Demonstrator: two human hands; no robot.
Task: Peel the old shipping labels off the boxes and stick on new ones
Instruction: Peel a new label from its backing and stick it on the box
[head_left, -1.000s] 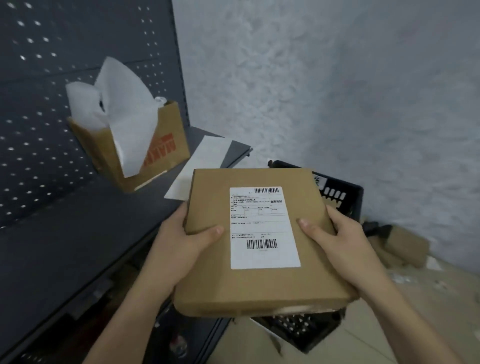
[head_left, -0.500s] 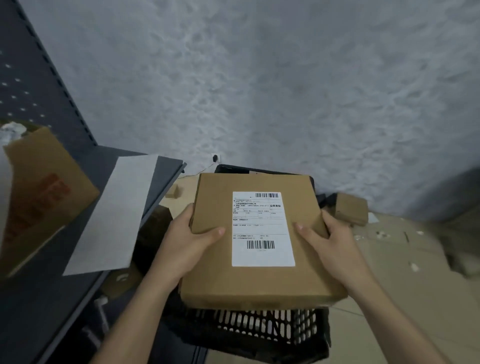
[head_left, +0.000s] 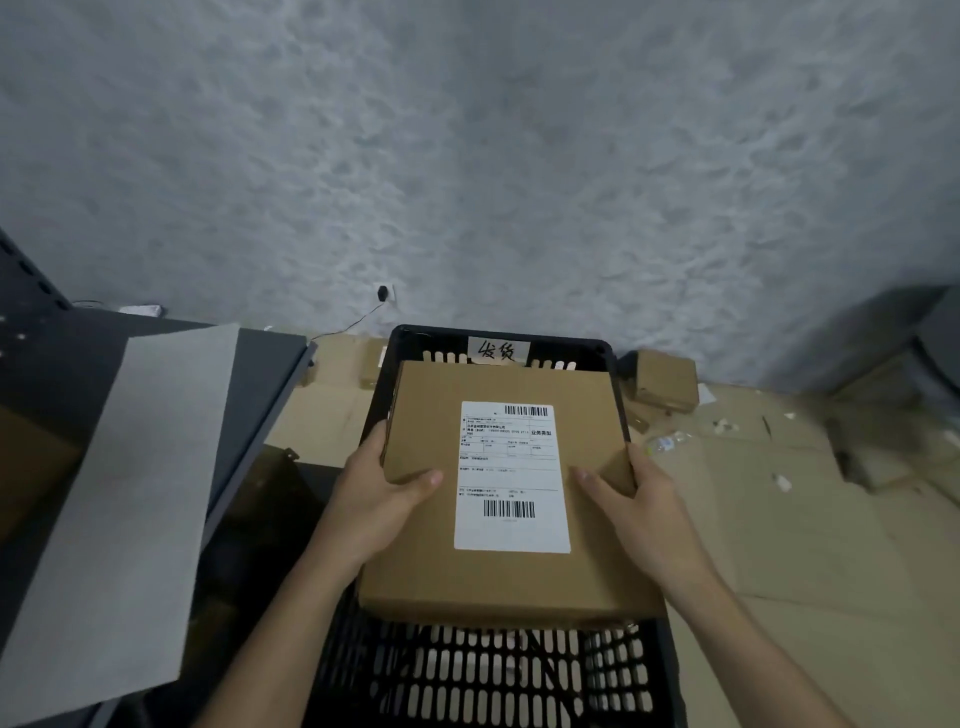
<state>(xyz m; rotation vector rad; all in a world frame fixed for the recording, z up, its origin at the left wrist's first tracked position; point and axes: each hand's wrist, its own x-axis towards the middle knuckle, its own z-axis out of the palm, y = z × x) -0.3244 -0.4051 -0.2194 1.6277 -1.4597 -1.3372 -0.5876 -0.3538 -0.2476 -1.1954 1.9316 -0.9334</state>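
A flat brown cardboard box (head_left: 592, 415) hangs over a black slotted plastic crate (head_left: 467, 680). A white shipping label (head_left: 511, 475) with two barcodes lies flat on the box's top. My left hand (head_left: 376, 491) grips the box's left edge, thumb on top. My right hand (head_left: 641, 501) grips the right edge the same way. Most of the fingers of both hands are hidden under the box.
A white paper tag (head_left: 498, 351) with handwriting sits on the crate's far rim. A dark metal shelf (head_left: 270, 358) at left carries a long white sheet (head_left: 124, 499). Flattened cardboard (head_left: 810, 561) covers the floor, with a small brown box (head_left: 665, 382) by the wall.
The view has swung right, away from the shelf. Both hands have carried the box from beside the shelf to over the black crate. The grip is unchanged.
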